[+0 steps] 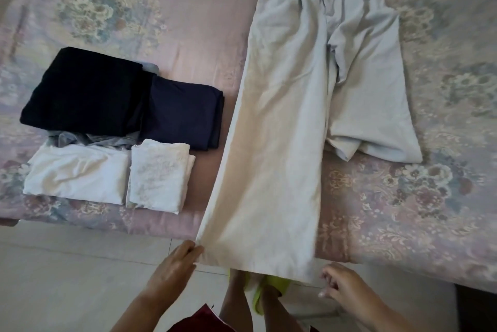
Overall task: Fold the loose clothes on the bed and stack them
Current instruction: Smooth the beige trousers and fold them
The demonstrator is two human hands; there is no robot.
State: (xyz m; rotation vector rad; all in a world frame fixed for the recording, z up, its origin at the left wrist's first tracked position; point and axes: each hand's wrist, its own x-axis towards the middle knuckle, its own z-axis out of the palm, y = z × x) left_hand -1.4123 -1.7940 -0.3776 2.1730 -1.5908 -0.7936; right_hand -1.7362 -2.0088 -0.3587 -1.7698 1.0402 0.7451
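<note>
Pale beige trousers (285, 122) lie lengthwise on the bed, waistband at the far edge. One leg stretches over the near bed edge; the other leg (376, 105) is doubled back on the right. My left hand (176, 264) pinches the hem's left corner. My right hand (341, 282), fingers loosely curled, hangs just right of the hem's right corner, apart from the cloth. Folded clothes lie at the left: a black piece (83, 92), a navy piece (185, 112), and two white pieces (76, 173) (158, 174).
The bed has a pink floral sheet (161, 17). Grey fabric (88, 139) pokes out under the black piece. Pale tiled floor (67, 278) runs along the near side. My feet in yellow-green slippers (269, 288) stand below the hanging hem.
</note>
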